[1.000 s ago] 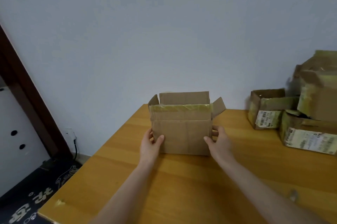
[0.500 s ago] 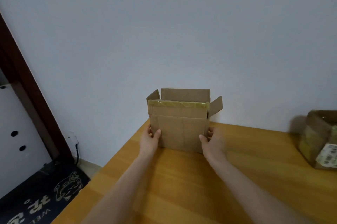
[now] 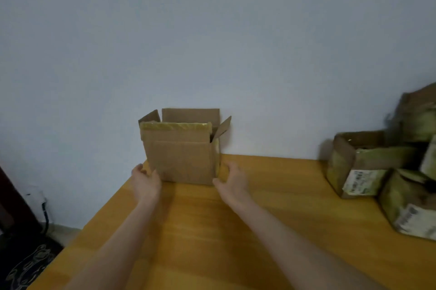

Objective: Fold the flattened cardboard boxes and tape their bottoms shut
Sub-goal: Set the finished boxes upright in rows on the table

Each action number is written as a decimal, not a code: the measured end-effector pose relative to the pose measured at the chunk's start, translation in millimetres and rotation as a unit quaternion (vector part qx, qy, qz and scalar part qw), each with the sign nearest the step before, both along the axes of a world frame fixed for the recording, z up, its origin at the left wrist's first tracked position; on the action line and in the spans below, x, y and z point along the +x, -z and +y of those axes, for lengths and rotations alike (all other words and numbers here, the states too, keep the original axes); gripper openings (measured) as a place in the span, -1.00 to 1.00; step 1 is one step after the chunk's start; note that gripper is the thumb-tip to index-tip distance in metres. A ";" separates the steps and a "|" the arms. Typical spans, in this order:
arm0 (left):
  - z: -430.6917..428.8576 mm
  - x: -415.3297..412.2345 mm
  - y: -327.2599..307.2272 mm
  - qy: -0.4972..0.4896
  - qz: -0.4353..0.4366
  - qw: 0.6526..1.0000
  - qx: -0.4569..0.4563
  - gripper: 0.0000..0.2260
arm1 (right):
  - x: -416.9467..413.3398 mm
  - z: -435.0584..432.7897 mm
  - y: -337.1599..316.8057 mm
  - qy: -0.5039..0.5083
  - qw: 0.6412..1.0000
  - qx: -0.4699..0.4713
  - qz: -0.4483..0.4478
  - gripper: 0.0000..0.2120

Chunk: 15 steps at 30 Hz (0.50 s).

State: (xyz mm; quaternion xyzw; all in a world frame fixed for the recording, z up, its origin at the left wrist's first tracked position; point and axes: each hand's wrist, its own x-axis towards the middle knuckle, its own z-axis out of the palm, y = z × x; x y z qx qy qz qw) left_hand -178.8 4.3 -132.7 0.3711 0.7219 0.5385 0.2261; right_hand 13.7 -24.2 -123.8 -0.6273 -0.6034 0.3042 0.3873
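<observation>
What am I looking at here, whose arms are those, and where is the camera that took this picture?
No machine here: these are a person's two bare arms, filmed by one camera worn on the head, looking forward and down. The left hand and right hand sit low on either side of a cardboard box, which stands upright on a wooden table with its top flaps open. Whether they grip it or merely touch it is unclear. More boxes, with labels, are piled to the right.
</observation>
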 end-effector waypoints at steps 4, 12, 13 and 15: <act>-48.0 64.9 -6.7 0.059 0.087 0.993 0.061 -0.67 | 39.9 -40.3 -10.5 0.030 0.999 0.033 -0.025 -0.62; -95.9 229.4 -39.6 0.290 0.148 0.934 0.145 -0.84 | 154.9 -116.3 -41.9 0.130 0.982 0.135 -0.036 -0.70; -101.5 249.6 -46.3 0.298 0.148 0.931 0.153 -0.87 | 172.3 -127.2 -46.2 0.144 0.977 0.154 -0.037 -0.71; -111.8 285.7 -63.2 0.317 0.140 0.925 0.153 -0.75 | 203.6 -147.1 -59.2 0.172 0.962 0.206 -0.041 -0.73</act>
